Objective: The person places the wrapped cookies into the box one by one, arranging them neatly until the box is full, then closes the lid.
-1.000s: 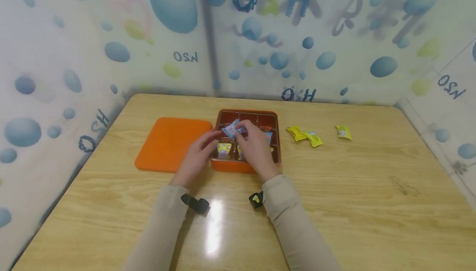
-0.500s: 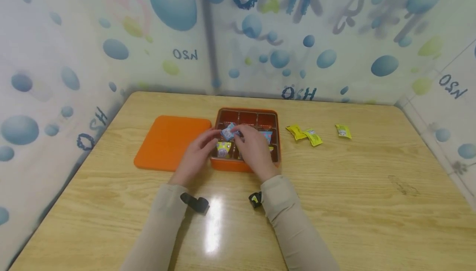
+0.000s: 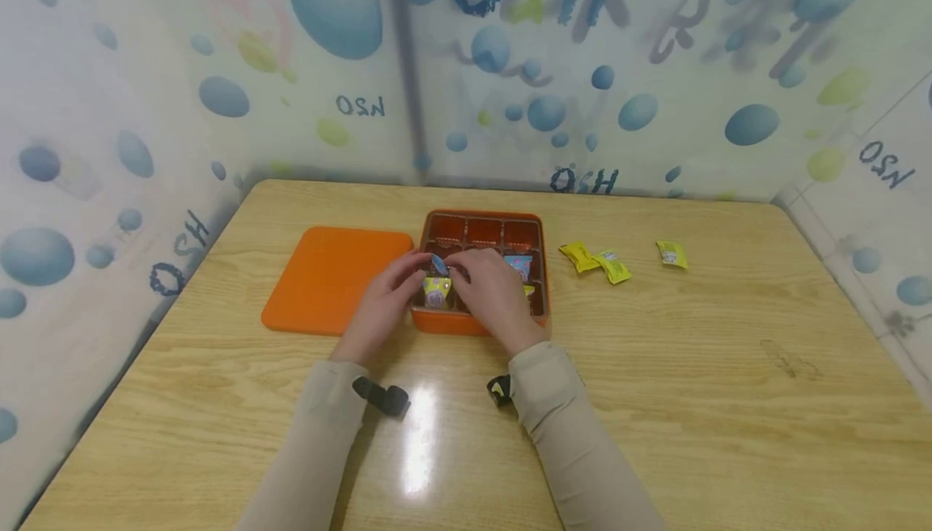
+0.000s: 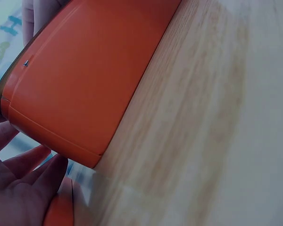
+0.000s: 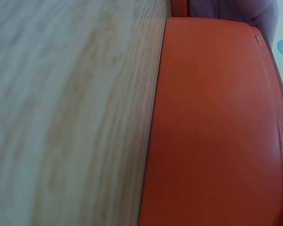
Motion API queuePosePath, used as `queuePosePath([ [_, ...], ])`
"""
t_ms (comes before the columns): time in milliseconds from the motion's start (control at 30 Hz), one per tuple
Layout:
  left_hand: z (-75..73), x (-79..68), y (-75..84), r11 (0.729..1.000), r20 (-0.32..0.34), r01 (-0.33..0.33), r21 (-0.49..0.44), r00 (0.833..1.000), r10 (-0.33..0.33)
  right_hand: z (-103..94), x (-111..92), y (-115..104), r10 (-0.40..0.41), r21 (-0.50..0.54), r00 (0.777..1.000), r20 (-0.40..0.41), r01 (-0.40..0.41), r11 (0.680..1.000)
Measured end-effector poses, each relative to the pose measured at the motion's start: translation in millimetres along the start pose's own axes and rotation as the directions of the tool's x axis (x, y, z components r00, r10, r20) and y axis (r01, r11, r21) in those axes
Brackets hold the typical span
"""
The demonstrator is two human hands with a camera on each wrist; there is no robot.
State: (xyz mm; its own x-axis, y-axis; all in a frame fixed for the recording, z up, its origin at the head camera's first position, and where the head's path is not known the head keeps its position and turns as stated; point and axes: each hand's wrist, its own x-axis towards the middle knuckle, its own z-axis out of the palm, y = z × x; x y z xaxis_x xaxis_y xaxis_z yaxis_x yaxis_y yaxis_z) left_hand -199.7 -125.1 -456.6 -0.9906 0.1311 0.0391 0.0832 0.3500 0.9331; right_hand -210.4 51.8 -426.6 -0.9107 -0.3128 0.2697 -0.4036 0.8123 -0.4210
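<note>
Right hand (image 3: 491, 290), fingers bent, grip unclear, faces the relaxed left hand (image 3: 383, 296) across a blue packet (image 3: 439, 265), probably light, slippery and best pinched at its edges.

Lid (image 3: 328, 280) left of box (image 3: 447, 323); three packets (image 3: 612, 267) to right; all on table (image 3: 728, 401).

Blue-spotted pale walls (image 3: 284, 138) border a wooden table (image 3: 728, 361) with bright glare (image 3: 418, 450).
</note>
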Motion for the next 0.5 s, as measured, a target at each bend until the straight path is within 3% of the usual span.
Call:
queuePosePath([
  [267, -1.7, -13.0, 30.0, 1.000, 0.017, 0.025, -0.013, 1.000, -0.024, -0.9, 0, -1, -0.008, 0.003, 0.998, 0.054, 0.007, 1.000],
  [500, -1.7, -13.8, 33.3, 1.000, 0.011, 0.002, 0.011, 1.000, -0.002, -2.4, 1, -1, -0.042, -0.023, 0.994, 0.097, 0.045, 0.999],
])
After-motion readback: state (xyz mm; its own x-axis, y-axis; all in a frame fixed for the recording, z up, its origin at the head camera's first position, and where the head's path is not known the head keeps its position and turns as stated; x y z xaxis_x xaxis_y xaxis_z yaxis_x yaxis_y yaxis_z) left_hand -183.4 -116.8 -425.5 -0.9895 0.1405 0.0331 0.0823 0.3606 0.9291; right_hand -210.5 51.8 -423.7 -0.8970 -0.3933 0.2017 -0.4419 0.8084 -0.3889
